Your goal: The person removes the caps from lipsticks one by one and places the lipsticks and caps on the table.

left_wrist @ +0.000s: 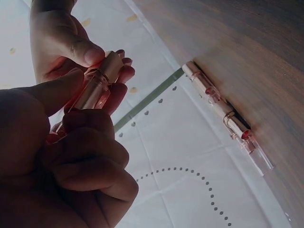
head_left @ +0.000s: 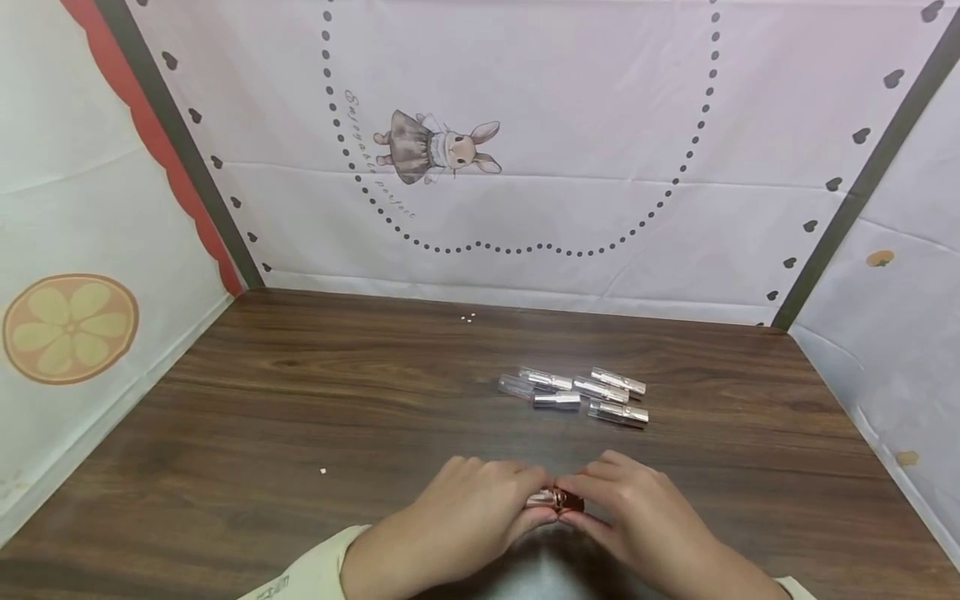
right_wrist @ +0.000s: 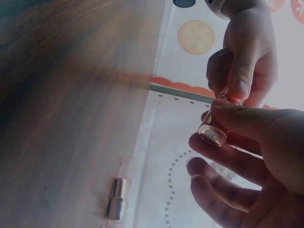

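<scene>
Pinching a rose-gold lipstick tube (head_left: 555,498) w/ both hands, you have it roughly crosswise, low at approx. 5 o'clock in the head view. Your L hand (head_left: 472,515), at its 9 o'clock, has thumb + index clamped on that end; your R hand (head_left: 647,517), at 3 o'clock, has thumb + index clamped on the other, its remaining fingers loose in the R wrist view. Same view shows a round label (right_wrist: 212,135) on the tube's end. At approx. 12 o'clock from the tube, well apart from your hands, five metallic lipstick tubes (head_left: 557,401) lie in a loose cluster on the dark wood-grain table (head_left: 225,417); a clear plastic piece (head_left: 514,387) sits at their 9 o'clock side, can't tell if attached. White speck (head_left: 323,472) at 9 o'clock; rabbit print (head_left: 411,150) on the backdrop, approx. 11.
</scene>
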Demonstrator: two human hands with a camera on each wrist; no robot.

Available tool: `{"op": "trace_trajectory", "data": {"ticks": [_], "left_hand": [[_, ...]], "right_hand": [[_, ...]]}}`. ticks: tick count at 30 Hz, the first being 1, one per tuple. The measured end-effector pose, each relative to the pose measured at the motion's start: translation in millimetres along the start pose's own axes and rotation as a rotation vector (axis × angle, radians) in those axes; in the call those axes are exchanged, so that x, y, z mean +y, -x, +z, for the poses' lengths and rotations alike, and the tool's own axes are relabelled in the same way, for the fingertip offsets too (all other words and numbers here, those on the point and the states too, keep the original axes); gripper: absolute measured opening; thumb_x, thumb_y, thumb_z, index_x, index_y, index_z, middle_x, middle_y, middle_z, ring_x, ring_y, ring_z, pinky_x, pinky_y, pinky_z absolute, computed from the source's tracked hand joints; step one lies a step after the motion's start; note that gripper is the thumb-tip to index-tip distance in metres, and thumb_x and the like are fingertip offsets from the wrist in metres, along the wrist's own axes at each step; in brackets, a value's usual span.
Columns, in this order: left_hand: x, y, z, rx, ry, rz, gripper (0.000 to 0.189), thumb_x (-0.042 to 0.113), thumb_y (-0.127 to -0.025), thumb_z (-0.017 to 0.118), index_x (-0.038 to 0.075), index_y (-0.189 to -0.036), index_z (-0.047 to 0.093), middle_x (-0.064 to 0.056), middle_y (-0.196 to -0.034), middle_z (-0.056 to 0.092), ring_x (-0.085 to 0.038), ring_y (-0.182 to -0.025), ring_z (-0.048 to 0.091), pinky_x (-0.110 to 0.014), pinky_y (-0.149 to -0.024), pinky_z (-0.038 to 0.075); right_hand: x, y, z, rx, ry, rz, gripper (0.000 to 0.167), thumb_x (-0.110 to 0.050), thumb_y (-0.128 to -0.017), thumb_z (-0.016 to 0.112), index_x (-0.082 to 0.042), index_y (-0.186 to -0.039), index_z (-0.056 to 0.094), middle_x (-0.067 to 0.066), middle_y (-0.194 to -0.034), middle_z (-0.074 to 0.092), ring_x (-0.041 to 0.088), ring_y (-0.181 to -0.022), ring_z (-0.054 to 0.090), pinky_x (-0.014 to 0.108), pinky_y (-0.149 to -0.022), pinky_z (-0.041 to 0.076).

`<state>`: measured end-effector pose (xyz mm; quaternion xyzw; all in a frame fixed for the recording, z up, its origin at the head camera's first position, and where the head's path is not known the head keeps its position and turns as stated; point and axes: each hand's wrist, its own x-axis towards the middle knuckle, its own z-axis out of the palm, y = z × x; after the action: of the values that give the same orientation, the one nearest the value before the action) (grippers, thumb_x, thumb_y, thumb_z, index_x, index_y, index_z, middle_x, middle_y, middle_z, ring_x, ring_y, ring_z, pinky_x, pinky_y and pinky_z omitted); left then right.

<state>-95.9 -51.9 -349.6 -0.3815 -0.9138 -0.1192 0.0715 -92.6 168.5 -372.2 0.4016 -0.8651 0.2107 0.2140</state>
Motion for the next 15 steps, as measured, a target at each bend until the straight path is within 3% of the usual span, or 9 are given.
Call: {"op": "trace_trajectory", "data": {"ticks": [10, 15], "left_hand": [[0.8, -1.9, 0.1, -0.045, 0.034, -0.031, 0.031, 0.051, -0.102, 0.046, 0.027, -0.104, 0.066, 0.017, -0.078, 0.061, 0.002, -0.059, 0.05, -0.021, -0.048, 0.035], [0.2, -1.4, 1.7, -0.065, 0.047, -0.052, 0.037, 0.055, -0.102, 0.045, 0.026, -0.113, 0.065, 0.014, -0.091, 0.07, -0.001, -0.064, 0.058, -0.022, -0.051, 0.038]], "right_hand": [[2.2, -0.4, 0.5, 0.028, 0.03, -0.034, 0.024, -0.025, -0.079, 0.084, -0.021, -0.102, 0.075, -0.015, -0.09, 0.071, 0.001, -0.077, 0.057, 0.013, -0.063, 0.046], [2.6, 0.2, 1.4, 0.023, 0.054, -0.019, 0.024, -0.027, -0.078, 0.084, -0.022, -0.1, 0.075, -0.014, -0.09, 0.071, 0.001, -0.079, 0.06, 0.016, -0.064, 0.049]]}}
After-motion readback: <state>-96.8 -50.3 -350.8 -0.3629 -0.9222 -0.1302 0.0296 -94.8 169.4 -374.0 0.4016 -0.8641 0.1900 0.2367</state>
